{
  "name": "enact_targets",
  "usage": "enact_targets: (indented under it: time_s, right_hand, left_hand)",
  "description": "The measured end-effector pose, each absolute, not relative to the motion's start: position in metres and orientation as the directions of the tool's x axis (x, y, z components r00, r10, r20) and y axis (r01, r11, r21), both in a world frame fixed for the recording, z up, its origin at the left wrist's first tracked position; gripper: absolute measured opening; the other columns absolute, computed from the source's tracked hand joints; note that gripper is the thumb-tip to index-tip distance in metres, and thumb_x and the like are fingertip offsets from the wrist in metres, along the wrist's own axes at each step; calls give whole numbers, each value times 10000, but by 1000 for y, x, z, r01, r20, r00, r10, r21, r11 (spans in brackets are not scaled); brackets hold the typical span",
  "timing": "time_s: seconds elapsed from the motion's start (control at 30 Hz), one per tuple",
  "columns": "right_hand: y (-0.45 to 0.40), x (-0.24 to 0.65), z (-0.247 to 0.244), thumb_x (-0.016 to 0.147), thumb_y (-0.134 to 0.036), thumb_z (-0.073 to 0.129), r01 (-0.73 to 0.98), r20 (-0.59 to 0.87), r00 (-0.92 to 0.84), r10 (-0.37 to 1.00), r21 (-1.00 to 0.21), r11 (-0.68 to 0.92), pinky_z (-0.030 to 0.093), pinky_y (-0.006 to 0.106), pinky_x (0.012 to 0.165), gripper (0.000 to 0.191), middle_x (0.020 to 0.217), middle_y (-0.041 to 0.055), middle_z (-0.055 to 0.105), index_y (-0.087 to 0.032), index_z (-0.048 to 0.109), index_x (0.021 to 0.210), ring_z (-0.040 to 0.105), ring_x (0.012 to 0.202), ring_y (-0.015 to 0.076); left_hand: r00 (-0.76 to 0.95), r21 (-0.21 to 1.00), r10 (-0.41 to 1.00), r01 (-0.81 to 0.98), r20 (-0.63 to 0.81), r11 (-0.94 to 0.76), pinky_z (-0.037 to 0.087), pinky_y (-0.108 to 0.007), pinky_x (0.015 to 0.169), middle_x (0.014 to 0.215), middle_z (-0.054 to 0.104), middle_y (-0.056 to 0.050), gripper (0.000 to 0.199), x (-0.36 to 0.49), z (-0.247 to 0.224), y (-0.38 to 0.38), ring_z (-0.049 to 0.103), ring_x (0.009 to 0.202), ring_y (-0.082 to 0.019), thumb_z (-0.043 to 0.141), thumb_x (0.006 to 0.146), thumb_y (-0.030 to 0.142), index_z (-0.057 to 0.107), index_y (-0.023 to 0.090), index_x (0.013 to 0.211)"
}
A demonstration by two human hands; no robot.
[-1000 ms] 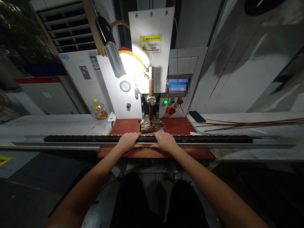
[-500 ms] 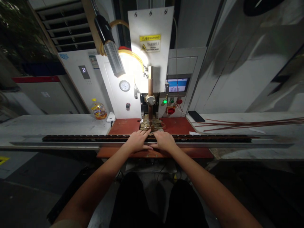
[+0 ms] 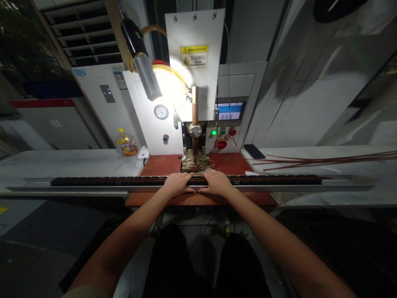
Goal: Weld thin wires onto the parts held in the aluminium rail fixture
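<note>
A long, straight metal rail [image 3: 105, 188] lies crosswise before me, with a dark segmented strip [image 3: 102, 181] along it. My left hand [image 3: 177, 184] grips the rail just left of the machine's centre, fingers over the top and thumb along the front. Close beside it on the right, my right hand [image 3: 216, 183] holds the rail the same way. The two thumbs point at each other with a small gap between. Straight above that gap stands a copper-coloured vertical rod [image 3: 195, 114], its lower end at a brass fixture [image 3: 188, 164]. The fingertips' contact is partly hidden.
A bright lamp [image 3: 145, 74] hangs over the white machine panel. Behind the rail are a bottle [image 3: 127, 142] and white device [image 3: 143, 153] on the left. A phone [image 3: 254, 151] and thin brown rods [image 3: 310, 160] lie on the right. A red-brown plate [image 3: 198, 199] juts toward my knees.
The rail and its strip have slid slightly left. My thumbs, touching before, are a little apart now, and the right hand sits slightly further right. The view has shifted a little.
</note>
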State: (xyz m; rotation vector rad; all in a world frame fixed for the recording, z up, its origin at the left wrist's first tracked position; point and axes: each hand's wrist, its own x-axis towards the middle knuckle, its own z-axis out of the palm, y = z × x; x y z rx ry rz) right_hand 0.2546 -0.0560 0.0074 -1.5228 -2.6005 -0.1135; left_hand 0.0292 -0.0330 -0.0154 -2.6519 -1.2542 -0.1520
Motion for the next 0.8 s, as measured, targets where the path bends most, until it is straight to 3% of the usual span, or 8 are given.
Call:
enact_targets:
  time_s: [0.37,0.8]
  right_hand:
    - [-44,241,13,702,-777,666,886,21,-463,886,21,463,516,368,836,736,1073,152,730,-179,631,1130,689,1013,326]
    - [-49,241,2,755,-817,571,904,97,-428,898,49,426,525,362,815,767,1067,163,720,-161,620,1151,694,986,312]
  left_hand:
    - [620,-134,764,785,180,-606,503,-334,792,1127,700,-99,774,12,-10,-36,682,1006,-275,514,811,777,544,208,1336]
    - [633,-145,722,771,279,-620,499,-340,804,1082,692,-109,744,11,-22,-37,674,975,-258,468,847,766,554,178,1296]
